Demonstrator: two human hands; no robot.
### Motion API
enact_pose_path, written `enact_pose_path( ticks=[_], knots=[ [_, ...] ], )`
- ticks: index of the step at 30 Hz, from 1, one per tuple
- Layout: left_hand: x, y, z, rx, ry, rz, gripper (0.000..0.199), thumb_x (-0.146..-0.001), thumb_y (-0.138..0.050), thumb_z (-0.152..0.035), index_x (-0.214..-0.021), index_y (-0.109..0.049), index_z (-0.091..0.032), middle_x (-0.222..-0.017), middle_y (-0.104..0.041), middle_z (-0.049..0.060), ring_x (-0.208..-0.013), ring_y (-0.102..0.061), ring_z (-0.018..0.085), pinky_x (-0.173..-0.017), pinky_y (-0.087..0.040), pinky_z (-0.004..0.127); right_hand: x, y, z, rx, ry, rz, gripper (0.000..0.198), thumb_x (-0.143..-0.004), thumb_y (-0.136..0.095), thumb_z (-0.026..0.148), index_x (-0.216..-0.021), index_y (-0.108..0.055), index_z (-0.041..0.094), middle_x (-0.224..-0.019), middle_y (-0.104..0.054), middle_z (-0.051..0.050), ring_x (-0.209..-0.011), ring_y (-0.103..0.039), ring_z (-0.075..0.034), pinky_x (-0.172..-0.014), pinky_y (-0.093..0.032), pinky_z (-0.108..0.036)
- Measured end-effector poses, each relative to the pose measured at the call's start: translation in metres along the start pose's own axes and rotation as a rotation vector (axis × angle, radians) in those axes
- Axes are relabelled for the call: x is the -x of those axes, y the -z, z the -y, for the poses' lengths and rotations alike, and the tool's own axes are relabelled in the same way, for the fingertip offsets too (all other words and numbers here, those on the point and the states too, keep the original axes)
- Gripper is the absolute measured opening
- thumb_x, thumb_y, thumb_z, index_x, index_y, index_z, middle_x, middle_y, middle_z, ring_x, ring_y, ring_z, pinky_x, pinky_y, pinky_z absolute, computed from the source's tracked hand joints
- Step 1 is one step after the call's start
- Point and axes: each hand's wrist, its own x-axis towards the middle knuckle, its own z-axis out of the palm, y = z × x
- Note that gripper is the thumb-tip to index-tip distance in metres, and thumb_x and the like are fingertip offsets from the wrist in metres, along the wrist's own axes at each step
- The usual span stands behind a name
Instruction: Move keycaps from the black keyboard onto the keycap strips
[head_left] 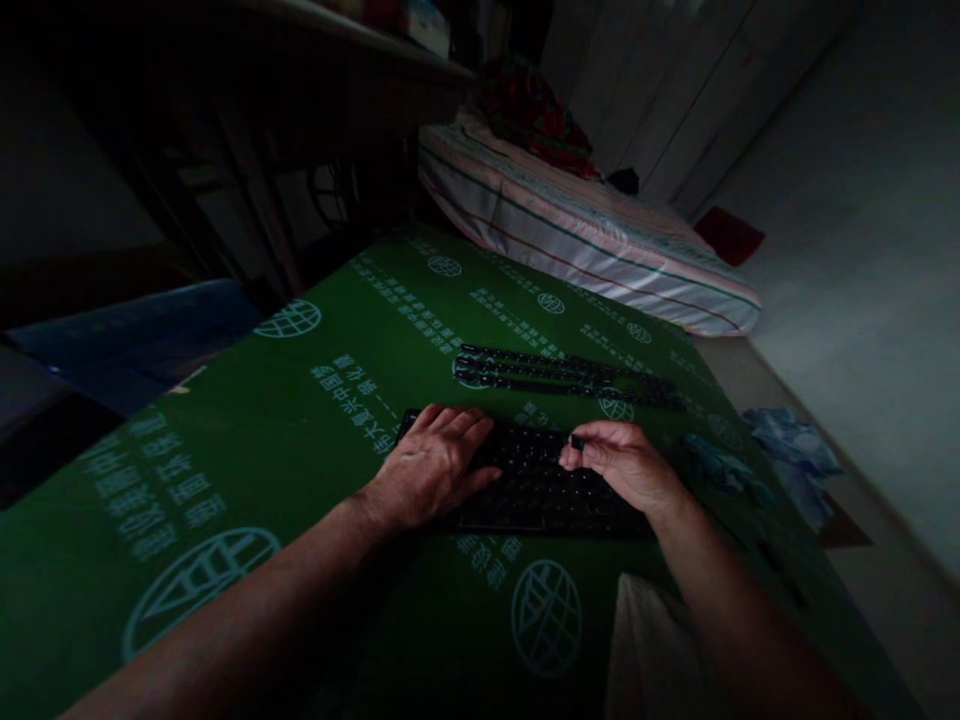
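A black keyboard (525,490) lies on the green printed board. My left hand (442,460) rests flat on its left end, fingers stretched out over the keys. Above the keyboard's right half, my right hand (619,460) pinches a small black keycap (577,441) between thumb and forefinger. Several rows of black keycaps (525,370) are lined up on the board just beyond the keyboard. The keys under my left palm are hidden.
The green board (300,450) has white lettering and globe prints. Crumpled clear plastic (724,468) lies to the right, with more plastic (787,440) on the floor. A bed (600,240) stands behind, and a dark table (337,60) at back left. Cloth (652,640) is near me.
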Motion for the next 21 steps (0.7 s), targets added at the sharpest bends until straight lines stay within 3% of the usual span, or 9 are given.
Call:
enact_pose_path(
  ticks=[14, 21],
  knots=[
    [-0.001, -0.001, 0.001, -0.002, 0.003, -0.006, 0.055, -0.088, -0.043, -0.052, -0.128, -0.047, -0.014, -0.128, -0.055, 0.012, -0.118, -0.048, 0.028, -0.103, -0.030, 0.044, 0.008, -0.009, -0.011, -0.173, 0.004, 0.058, 0.023, -0.066, -0.078, 0.030, -0.085, -0.071, 0.020, -0.070, -0.070, -0.002, -0.071, -0.066, -0.017, -0.070, -0.050, -0.033],
    [0.000, 0.000, 0.001, 0.039, -0.014, -0.052, 0.054, -0.087, -0.047, -0.050, -0.127, -0.048, -0.013, -0.127, -0.055, 0.014, -0.117, -0.049, 0.028, -0.101, -0.033, 0.046, 0.011, -0.028, -0.017, -0.267, 0.037, 0.051, 0.021, -0.068, -0.077, 0.030, -0.085, -0.070, 0.021, -0.070, -0.068, -0.001, -0.074, -0.065, -0.017, -0.067, -0.051, -0.033]
  ],
)
